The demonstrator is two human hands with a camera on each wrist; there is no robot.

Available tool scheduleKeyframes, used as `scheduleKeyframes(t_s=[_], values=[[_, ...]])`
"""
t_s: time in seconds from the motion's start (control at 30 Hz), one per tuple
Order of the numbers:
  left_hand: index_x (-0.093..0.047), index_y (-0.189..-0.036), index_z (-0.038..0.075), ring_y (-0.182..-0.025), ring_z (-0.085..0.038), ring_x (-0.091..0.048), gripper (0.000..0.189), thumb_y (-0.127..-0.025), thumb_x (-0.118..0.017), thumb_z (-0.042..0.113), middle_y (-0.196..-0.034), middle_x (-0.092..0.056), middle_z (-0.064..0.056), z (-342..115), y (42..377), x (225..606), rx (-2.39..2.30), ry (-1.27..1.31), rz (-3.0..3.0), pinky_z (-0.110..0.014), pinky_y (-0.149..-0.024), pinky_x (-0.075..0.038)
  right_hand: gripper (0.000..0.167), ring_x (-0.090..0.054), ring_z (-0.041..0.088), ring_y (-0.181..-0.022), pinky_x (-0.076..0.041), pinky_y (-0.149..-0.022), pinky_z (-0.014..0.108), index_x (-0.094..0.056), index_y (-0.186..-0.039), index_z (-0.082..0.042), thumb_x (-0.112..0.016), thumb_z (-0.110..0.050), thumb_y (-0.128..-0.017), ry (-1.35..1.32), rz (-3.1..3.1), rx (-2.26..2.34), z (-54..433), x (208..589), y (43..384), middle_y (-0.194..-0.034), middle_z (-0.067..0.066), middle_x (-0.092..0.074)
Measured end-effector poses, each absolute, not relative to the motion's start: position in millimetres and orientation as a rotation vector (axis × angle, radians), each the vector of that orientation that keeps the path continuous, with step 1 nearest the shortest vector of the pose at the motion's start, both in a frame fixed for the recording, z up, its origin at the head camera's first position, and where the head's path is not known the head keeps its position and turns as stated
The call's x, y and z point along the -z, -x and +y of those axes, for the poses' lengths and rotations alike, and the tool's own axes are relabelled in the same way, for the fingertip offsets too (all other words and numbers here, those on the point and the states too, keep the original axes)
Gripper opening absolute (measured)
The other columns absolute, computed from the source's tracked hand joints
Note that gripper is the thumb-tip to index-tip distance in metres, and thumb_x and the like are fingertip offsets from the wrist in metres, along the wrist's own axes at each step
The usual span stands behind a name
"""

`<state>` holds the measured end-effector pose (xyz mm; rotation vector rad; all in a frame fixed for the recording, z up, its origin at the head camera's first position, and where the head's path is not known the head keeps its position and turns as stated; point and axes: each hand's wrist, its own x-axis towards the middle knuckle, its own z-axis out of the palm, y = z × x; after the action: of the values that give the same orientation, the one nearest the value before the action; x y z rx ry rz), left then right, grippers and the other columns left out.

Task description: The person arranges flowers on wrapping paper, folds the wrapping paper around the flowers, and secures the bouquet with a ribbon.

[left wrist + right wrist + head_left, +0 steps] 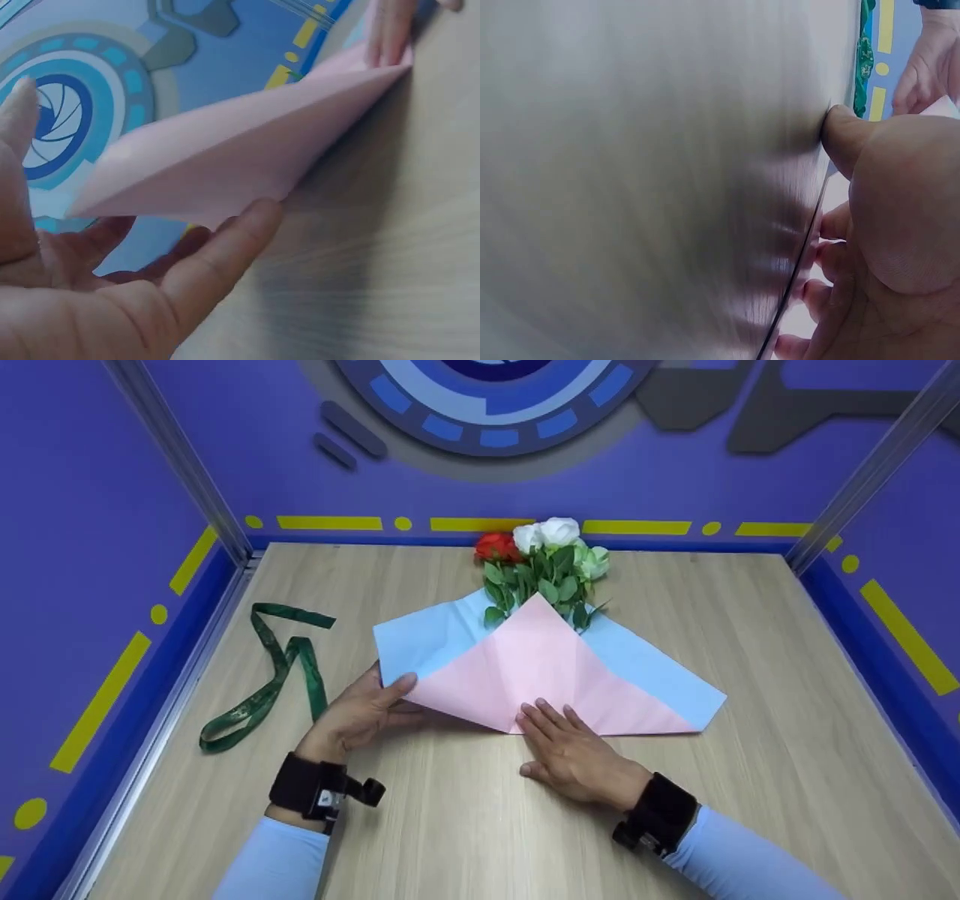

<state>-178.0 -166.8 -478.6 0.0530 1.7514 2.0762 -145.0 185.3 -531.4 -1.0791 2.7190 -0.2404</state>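
A sheet of wrapping paper, pink [536, 667] on its folded-up front and light blue [652, 667] behind, lies around a bunch of artificial roses. The red rose [497, 547], white roses [559, 532] and pale green rose [592, 561] stick out at the top with green leaves. My left hand [367, 709] holds the paper's left corner, thumb in front and fingers beneath; in the left wrist view that side of the paper [217, 165] is lifted off the table. With straight fingers, my right hand [574, 750] presses the pink fold down near its bottom edge.
A dark green ribbon [281, 667] lies loosely looped on the wooden table [465, 825], left of the paper. Blue-purple panels with yellow marks [330, 523] wall in the back and both sides, joined by metal corner posts [870, 472].
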Motion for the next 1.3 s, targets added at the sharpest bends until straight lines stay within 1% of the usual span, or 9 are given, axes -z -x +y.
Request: scheduleKeyframes(t_s=[0.1, 0.27, 0.5, 0.77, 0.83, 0.97, 1.07, 1.2, 1.3], values=[[-0.022, -0.164, 0.017, -0.132, -0.032, -0.058, 0.090, -0.094, -0.079, 0.014, -0.153, -0.045, -0.018, -154.2, 170.7, 482.8, -2.038, -0.009, 1.829, -0.055, -0.104, -0.055, 0.074, -0.017, 0.038, -0.162, -0.020, -0.127, 0.063, -0.026, -0.165, -0.003, -0.044, -0.049, -0.110, 1.080, 2.727, 0.238, 185.8, 530.4, 144.8, -0.173, 0.019, -0.022], [-0.024, -0.161, 0.010, -0.092, -0.031, -0.070, 0.093, -0.086, -0.077, -0.003, -0.139, -0.050, -0.022, -133.1, 168.2, 483.3, -1.968, 0.168, 2.161, -0.043, -0.077, -0.064, 0.073, -0.017, 0.039, -0.162, -0.019, -0.127, 0.063, -0.027, -0.165, -0.005, -0.044, -0.049, -0.110, 1.071, 2.718, 0.246, 183.2, 530.4, 144.6, -0.173, 0.019, -0.022], [-0.025, -0.160, 0.007, -0.132, -0.030, -0.050, 0.091, -0.085, -0.075, 0.002, -0.148, -0.047, -0.019, -103.3, 165.0, 478.5, -2.189, 0.129, 2.317, -0.042, -0.104, -0.050, 0.072, -0.016, 0.038, -0.162, -0.018, -0.128, 0.063, -0.026, -0.166, -0.005, -0.044, -0.048, -0.110, 1.056, 2.710, 0.232, 182.1, 529.9, 144.2, -0.174, 0.018, -0.021], [-0.052, -0.140, -0.005, -0.117, -0.024, -0.058, 0.064, -0.092, -0.078, 0.028, -0.131, -0.063, -0.018, -66.8, 162.0, 501.4, -1.957, 0.109, 2.266, -0.035, -0.098, -0.051, 0.076, -0.015, 0.038, -0.162, -0.017, -0.128, 0.062, -0.022, -0.165, -0.001, -0.041, -0.050, -0.111, 1.044, 2.704, 0.227, 182.8, 531.2, 144.7, -0.174, 0.019, -0.020], [-0.062, -0.131, -0.003, -0.106, -0.017, -0.061, 0.052, -0.096, -0.074, 0.033, -0.119, -0.069, -0.010, -58.2, 164.3, 504.2, -1.792, 0.092, 2.330, -0.031, -0.094, -0.051, 0.077, -0.016, 0.038, -0.162, -0.018, -0.128, 0.062, -0.021, -0.165, 0.000, -0.041, -0.050, -0.111, 1.051, 2.711, 0.228, 183.8, 531.8, 144.4, -0.173, 0.019, -0.021], [-0.071, -0.107, 0.000, -0.070, -0.012, -0.056, 0.032, -0.099, -0.066, 0.031, -0.081, -0.063, 0.000, -41.2, 170.5, 505.9, -1.490, 0.023, 2.442, -0.026, -0.063, -0.047, 0.080, -0.021, 0.042, -0.160, -0.022, -0.126, 0.065, -0.019, -0.163, 0.006, -0.048, -0.046, -0.109, 1.080, 2.732, 0.293, 186.1, 533.5, 143.6, -0.171, 0.023, -0.025], [-0.068, -0.112, -0.003, -0.073, -0.015, -0.057, 0.026, -0.095, -0.065, 0.017, -0.086, -0.064, -0.003, -30.7, 174.6, 507.3, -1.416, -0.072, 2.519, -0.028, -0.065, -0.048, 0.081, -0.024, 0.044, -0.158, -0.025, -0.124, 0.066, -0.020, -0.160, 0.009, -0.052, -0.043, -0.108, 1.108, 2.745, 0.337, 186.2, 533.7, 144.0, -0.170, 0.025, -0.028], [-0.049, -0.142, -0.005, -0.090, -0.022, -0.064, 0.053, -0.092, -0.064, 0.004, -0.116, -0.067, -0.014, -20.7, 179.7, 511.6, -1.423, -0.231, 2.585, -0.036, -0.081, -0.056, 0.084, -0.020, 0.041, -0.160, -0.023, -0.126, 0.062, -0.023, -0.162, 0.007, -0.055, -0.046, -0.106, 1.103, 2.730, 0.404, 188.0, 532.3, 145.5, -0.172, 0.024, -0.021], [-0.039, -0.153, -0.006, -0.084, -0.024, -0.067, 0.068, -0.090, -0.066, 0.001, -0.112, -0.069, -0.017, -16.5, 183.5, 515.0, -1.378, -0.317, 2.611, -0.038, -0.075, -0.058, 0.089, -0.017, 0.037, -0.162, -0.024, -0.127, 0.056, -0.022, -0.163, 0.005, -0.062, -0.047, -0.103, 1.052, 2.732, 0.531, 194.3, 530.8, 145.9, -0.174, 0.021, -0.015]])
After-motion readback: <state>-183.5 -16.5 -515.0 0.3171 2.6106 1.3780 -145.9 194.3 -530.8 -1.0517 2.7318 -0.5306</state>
